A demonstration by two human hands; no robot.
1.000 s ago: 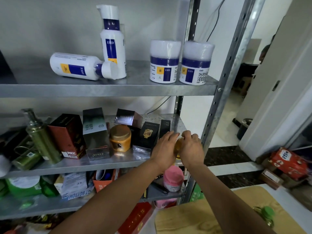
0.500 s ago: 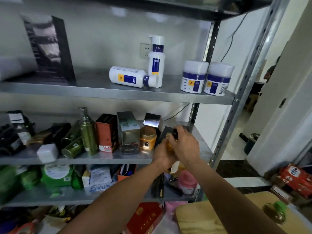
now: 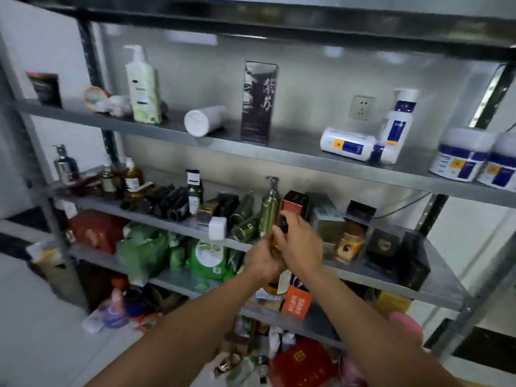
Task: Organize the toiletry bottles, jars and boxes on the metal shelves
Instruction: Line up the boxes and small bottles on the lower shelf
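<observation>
Fingers [image 3: 295,219] of the right hand [image 3: 303,244] curl over the black cap of a small amber bottle [image 3: 275,245], and the left hand [image 3: 262,261] grips its body from below, holding it in the air just in front of the middle shelf [image 3: 363,275] front edge. Behind it on that shelf: upright gold-green pump bottle [image 3: 270,208], red box [image 3: 293,205], orange jar [image 3: 349,241] further right. Upper shelf [image 3: 279,156], toward right end: lying white-and-blue bottle [image 3: 346,145] touching a standing one [image 3: 396,127], two white-and-blue jars [image 3: 460,155].
</observation>
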